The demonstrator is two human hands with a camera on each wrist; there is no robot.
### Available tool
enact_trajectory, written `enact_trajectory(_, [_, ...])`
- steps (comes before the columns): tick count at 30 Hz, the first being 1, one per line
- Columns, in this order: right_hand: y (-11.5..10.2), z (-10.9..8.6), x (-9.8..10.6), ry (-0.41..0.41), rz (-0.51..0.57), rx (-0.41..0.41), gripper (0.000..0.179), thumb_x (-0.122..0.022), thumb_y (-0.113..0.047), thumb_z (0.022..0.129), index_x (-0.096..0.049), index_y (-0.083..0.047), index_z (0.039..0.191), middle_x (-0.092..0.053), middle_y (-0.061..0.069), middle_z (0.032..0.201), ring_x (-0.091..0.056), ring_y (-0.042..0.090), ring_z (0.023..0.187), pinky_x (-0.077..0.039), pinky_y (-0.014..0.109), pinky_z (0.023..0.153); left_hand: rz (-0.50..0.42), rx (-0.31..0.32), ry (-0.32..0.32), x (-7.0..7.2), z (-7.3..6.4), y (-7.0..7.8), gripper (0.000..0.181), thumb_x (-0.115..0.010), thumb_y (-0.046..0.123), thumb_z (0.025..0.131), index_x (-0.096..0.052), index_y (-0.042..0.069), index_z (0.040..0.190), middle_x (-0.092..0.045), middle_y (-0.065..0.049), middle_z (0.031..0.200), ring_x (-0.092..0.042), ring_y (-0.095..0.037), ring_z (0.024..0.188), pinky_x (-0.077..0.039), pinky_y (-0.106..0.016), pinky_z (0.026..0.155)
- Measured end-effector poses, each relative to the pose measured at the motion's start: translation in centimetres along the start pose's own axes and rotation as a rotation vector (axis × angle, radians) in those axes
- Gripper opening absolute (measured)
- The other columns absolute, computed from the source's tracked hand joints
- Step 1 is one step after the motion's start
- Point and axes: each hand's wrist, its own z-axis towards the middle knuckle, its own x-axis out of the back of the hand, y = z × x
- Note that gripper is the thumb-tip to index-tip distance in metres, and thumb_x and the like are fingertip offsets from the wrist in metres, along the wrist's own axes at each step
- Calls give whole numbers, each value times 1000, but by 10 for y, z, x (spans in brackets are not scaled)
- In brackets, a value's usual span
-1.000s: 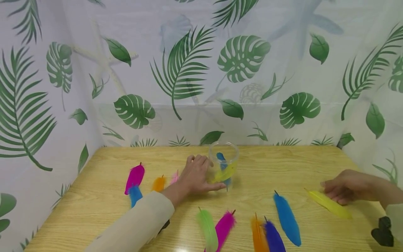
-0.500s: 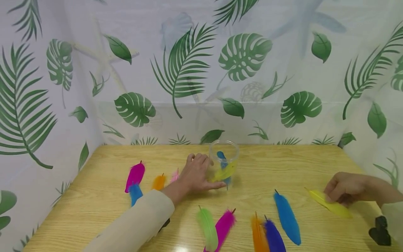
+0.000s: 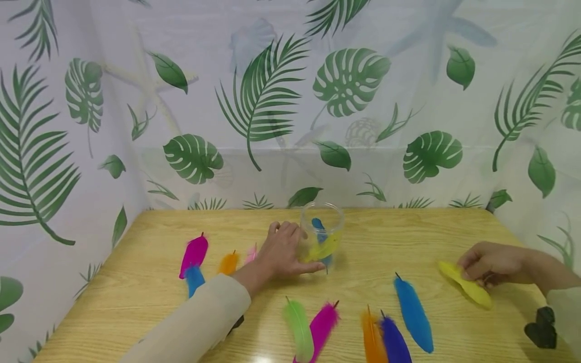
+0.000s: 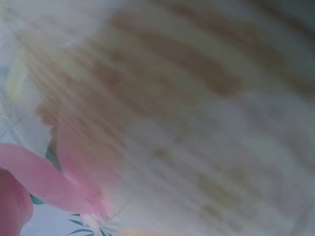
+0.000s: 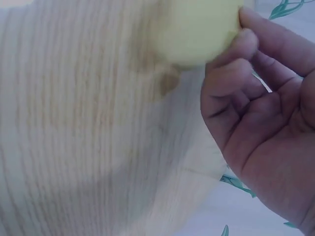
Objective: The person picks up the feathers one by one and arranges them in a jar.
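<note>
Yellow and soft, a feather point(image 3: 476, 294) is pinched between the thumb and fingers of the right hand point(image 3: 497, 264), over the right side of the wooden table point(image 3: 372, 242). I cannot tell if it touches the wood. The left hand point(image 3: 281, 252) holds the left side of a clear cup point(image 3: 338, 224), with its thumb straight across the front and its other fingers bent. The cup stands upright near the back edge. In it are a blue plume point(image 3: 319, 229) and a yellow plume point(image 3: 326, 248).

Nearest the right hand on the wood lies a big blue feather point(image 3: 414, 316). To its left, a purple feather point(image 3: 396, 340) touches an orange feather point(image 3: 373, 338). Further left, a green feather point(image 3: 299, 327) overlaps a dark pink feather point(image 3: 323, 325). More feathers lie beyond the left arm. The left wrist view is very blurry.
</note>
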Motion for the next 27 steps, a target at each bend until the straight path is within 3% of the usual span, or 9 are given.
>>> enact_trajectory(5, [-6,-1,-1,28,31,-22,15,-59,-8,95,-61,2,107,-61,-1,78,-56,5,61,-45,19,55,3,3,1,1,0,0,80,-55,80,79,-58,12,121,-60,-1,115,-50,-20,114,-31,-44,101])
enact_trajectory(9, [-8,-3,-2,45,81,-48,29,-60,-10,96,-51,7,119,-61,3,85,-66,11,64,-48,19,55,5,-1,5,0,0,-1,79,-55,80,80,-58,13,121,-60,-1,115,-50,-20,114,-31,-44,102])
enact_trajectory(15, [-9,-4,2,-40,214,29,14,-53,-5,100,-60,-1,112,-65,9,96,-74,26,90,-60,32,76,6,-12,24,0,0,-1,79,-55,80,79,-59,13,119,-60,-1,113,-50,-20,111,-32,-44,99])
enact_trajectory(21, [-7,-3,8,-105,257,152,25,-44,-4,105,-64,2,120,-65,8,109,-70,23,103,-57,38,89,1,-15,32,0,-1,-1,78,-56,80,79,-58,13,119,-59,0,112,-50,-19,109,-31,-44,100])
enact_trajectory(27, [-8,2,7,30,158,148,22,-54,-1,100,-60,2,120,-66,2,107,-67,14,96,-57,30,82,4,-10,30,-1,-1,-1,78,-56,80,79,-58,13,119,-59,0,112,-49,-19,111,-31,-44,101])
